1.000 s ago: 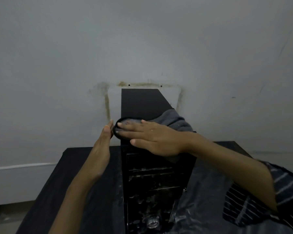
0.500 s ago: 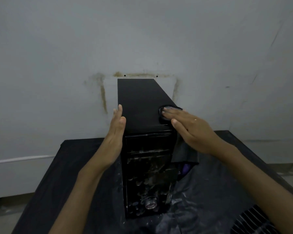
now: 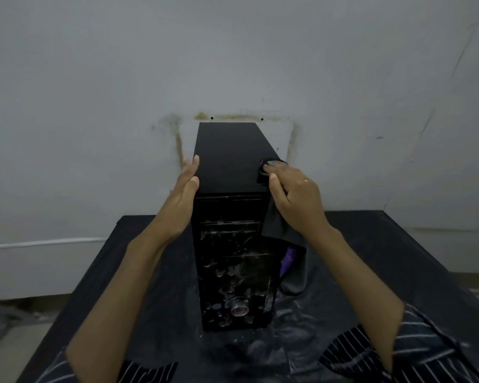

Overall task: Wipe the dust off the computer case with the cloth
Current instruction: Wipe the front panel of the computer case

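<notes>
A tall black computer case [image 3: 230, 158] stands upright on a dark table [image 3: 398, 258], its dusty front panel facing me. My left hand [image 3: 184, 194] lies flat against the case's upper left side, fingers straight and holding nothing. My right hand [image 3: 293, 197] presses a dark grey cloth [image 3: 291, 241] onto the right edge of the case top. The cloth hangs down the right side of the case, with a purple patch near its lower end.
The table is covered with a black sheet smeared with pale dust in front of the case. A stained grey wall [image 3: 233, 64] rises right behind the case. Grey floor [image 3: 17, 327] shows at the lower left.
My right hand slid the cloth from the front left of the case top over to its right edge. My left hand shifted forward along the left side. The view tilted down.
</notes>
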